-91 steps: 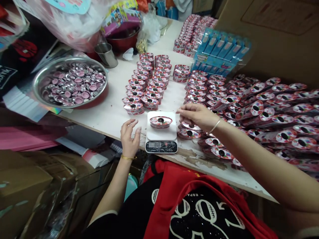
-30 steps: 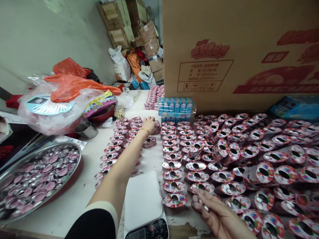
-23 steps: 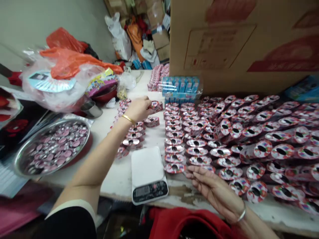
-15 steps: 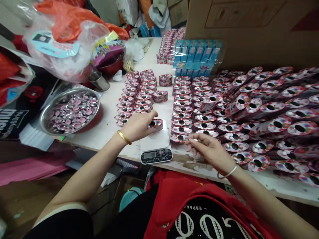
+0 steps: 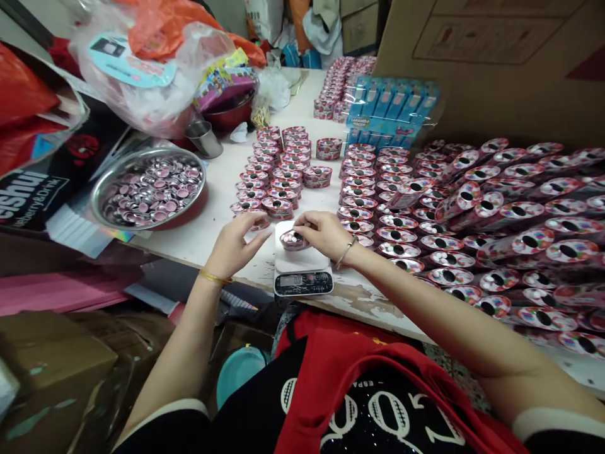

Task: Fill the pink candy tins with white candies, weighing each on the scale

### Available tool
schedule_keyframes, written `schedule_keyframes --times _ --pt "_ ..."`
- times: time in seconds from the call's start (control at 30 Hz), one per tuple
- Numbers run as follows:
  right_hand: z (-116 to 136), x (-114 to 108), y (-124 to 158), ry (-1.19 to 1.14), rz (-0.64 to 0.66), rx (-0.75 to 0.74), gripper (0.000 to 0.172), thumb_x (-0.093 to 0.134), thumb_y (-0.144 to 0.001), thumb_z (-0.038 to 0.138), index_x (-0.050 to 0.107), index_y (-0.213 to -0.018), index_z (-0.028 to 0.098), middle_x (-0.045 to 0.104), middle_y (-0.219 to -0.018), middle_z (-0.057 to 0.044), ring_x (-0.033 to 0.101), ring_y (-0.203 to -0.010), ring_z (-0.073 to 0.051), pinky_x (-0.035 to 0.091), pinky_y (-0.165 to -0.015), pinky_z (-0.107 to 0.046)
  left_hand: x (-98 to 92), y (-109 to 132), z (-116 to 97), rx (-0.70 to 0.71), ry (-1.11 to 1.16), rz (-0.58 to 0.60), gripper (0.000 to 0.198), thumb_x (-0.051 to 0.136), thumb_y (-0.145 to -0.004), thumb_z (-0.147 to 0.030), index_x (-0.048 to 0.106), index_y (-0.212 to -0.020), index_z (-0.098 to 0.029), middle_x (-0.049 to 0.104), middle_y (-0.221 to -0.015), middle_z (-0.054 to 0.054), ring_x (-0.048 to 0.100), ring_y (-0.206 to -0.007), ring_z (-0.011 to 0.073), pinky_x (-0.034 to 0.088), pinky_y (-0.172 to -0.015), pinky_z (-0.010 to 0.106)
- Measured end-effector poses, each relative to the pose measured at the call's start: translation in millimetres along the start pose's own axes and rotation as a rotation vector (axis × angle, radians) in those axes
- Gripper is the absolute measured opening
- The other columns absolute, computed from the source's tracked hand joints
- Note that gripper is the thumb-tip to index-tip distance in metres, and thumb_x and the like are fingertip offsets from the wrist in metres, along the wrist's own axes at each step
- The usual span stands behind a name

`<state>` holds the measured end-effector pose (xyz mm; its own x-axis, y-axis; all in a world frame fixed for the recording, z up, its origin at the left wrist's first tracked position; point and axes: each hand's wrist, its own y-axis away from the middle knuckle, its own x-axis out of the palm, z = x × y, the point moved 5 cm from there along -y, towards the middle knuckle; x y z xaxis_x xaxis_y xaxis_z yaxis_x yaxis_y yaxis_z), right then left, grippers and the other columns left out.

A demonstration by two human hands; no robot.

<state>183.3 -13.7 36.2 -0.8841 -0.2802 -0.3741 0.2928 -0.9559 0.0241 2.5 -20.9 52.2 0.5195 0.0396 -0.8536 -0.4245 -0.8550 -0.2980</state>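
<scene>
A kitchen scale (image 5: 302, 263) with a dark display panel stands at the table's front edge. On its white plate rests a small oval box (image 5: 289, 243), printed red and pink, with white pieces in the hole of its top. My right hand (image 5: 324, 233) is over this box, fingertips pinched together at the opening; what they hold is hidden. To the scale's left, my left hand (image 5: 239, 243) is curved with thumb and fingers apart, beside another oval box (image 5: 259, 223) partly covered by its fingers. Rows of similar boxes (image 5: 278, 208) stand behind it.
A steel bowl (image 5: 97, 195) of small pink-and-silver round pieces stands at left, near a metal cup (image 5: 205, 140) and plastic bags (image 5: 142, 69). Many more oval boxes (image 5: 442, 243) crowd the right side. Behind are a blue packet (image 5: 390, 110) and a large carton (image 5: 496, 69).
My left hand has moved left, off the scale. My right hand, earlier holding a small white piece beside the right rows, has come left over the box on the scale. The view has shifted slightly.
</scene>
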Motion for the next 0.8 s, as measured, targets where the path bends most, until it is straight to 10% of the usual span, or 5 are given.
schedule_keyframes --times 0.3,0.57,0.8 --pt "-14.2 -21.0 15.3 -0.105 -0.091 0.02 0.03 0.051 -0.083 0.038 0.063 -0.093 0.013 0.06 -0.072 -0.003 0.05 -0.056 -0.01 0.04 -0.055 -0.022 58.1 42.9 -25.0 0.046 -0.211 -0.007 0.065 0.045 -0.085 -0.05 0.025 -0.14 -0.023 0.027 -0.147 0.011 0.015 -0.139 0.0274 0.014 -0.113 0.05" --pt "-28.4 -33.1 60.9 -0.231 -0.116 0.141 0.032 0.055 -0.08 0.042 0.064 -0.092 0.013 0.055 -0.063 0.001 0.046 -0.051 -0.008 0.038 -0.052 -0.022 73.1 20.3 -43.4 0.13 -0.233 0.034 0.061 0.036 -0.09 -0.047 0.017 -0.142 -0.021 0.026 -0.147 0.01 0.012 -0.139 0.0265 -0.004 -0.112 0.057" --pt "-44.2 -144.3 156.0 -0.061 -0.559 0.319 0.03 0.06 -0.08 0.042 0.066 -0.099 0.02 0.058 -0.07 -0.005 0.05 -0.057 -0.009 0.04 -0.055 -0.027 67.3 26.2 -35.6 0.082 -0.265 -0.02 0.062 0.043 -0.086 -0.051 0.023 -0.14 -0.028 0.02 -0.149 0.007 0.006 -0.14 0.0285 -0.001 -0.111 0.059"
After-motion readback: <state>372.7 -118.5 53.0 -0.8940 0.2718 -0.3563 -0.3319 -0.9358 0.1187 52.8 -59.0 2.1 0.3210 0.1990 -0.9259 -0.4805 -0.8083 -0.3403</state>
